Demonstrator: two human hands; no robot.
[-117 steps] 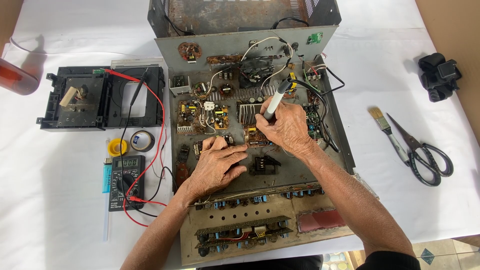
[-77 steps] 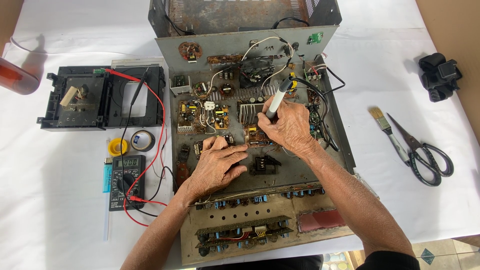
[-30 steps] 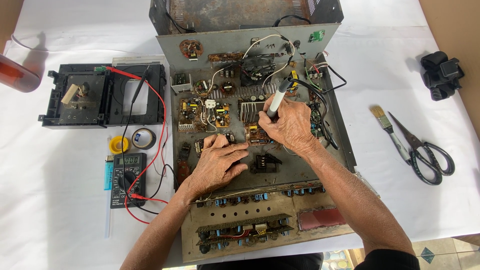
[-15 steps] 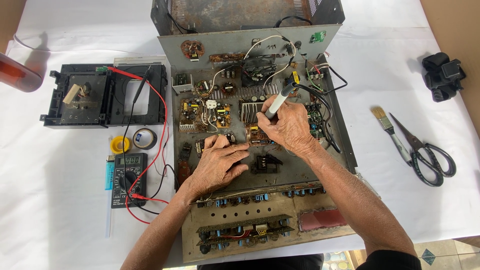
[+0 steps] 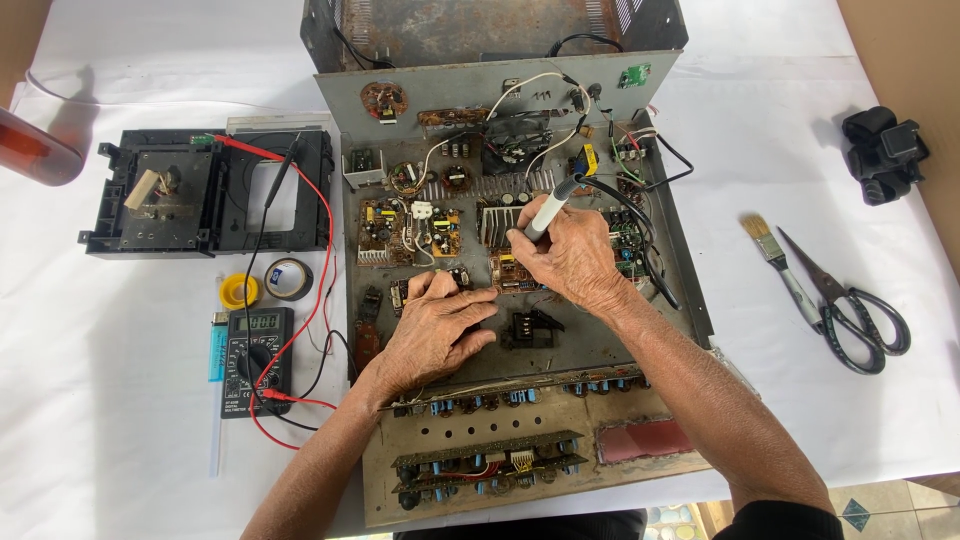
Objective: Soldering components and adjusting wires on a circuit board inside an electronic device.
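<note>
The right hand point(image 5: 575, 255) has its grip closed around a grey soldering iron point(image 5: 548, 208), held like a pen, with the tip pointing down to a small brown circuit board point(image 5: 512, 270) in the middle of the open metal chassis point(image 5: 520, 90). A black cable point(image 5: 640, 235) goes from the upper end of the iron and curves to the right over the chassis. The left hand point(image 5: 435, 330) holds no tool; it lies flat on the chassis floor just to the left of the same board, with the fingers point(image 5: 470, 300) bent and pressing down near its edge. The two hands are close to each other but do not touch.

On the white tabletop point(image 5: 120, 440), left of the chassis, a black multimeter point(image 5: 256, 360) lies with its red and black leads point(image 5: 322, 240) running up to a black disc drive unit point(image 5: 205, 190). Just above the meter are a yellow roll point(image 5: 238, 291) and a roll of dark tape point(image 5: 288, 277). On the right side a small paintbrush point(image 5: 785, 272) and black scissors point(image 5: 850, 310) lie near each other.
</note>
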